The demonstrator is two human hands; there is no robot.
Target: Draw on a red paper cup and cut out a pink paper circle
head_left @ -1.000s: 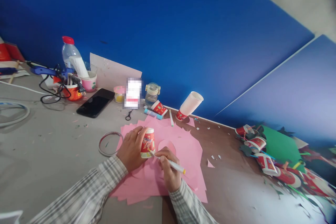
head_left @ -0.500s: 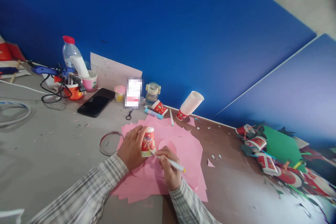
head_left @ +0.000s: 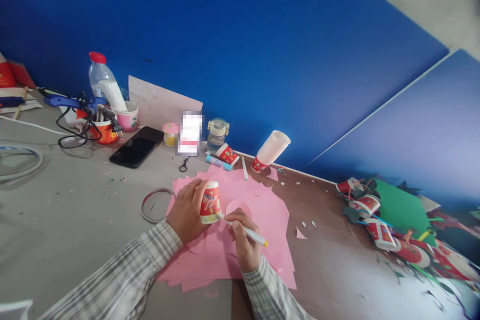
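Note:
My left hand (head_left: 189,212) is wrapped round the side of a red paper cup (head_left: 210,202), which stands upside down with a printed picture facing me. Yellow colouring runs along the cup's lower band. Between the fingers of my right hand (head_left: 243,237) is a white marker pen (head_left: 250,232) with a yellow end. Its tip meets the cup's lower right edge or lies very close to it. Under both hands spread jagged sheets of pink paper (head_left: 262,205). A round pink piece (head_left: 239,207) lies just behind my right hand.
A tape ring (head_left: 156,205) lies left of the paper. Behind are a black phone (head_left: 138,147), a lidded jar (head_left: 217,135), a glue stick (head_left: 219,162), scissors (head_left: 183,165) and a leaning cup stack (head_left: 270,150). Decorated cups (head_left: 380,232) crowd the right side, with paper scraps nearby.
The marker's tip has shifted slightly along the cup's lower band to its right edge. The cup has moved a little left in view. Both grips are unchanged.

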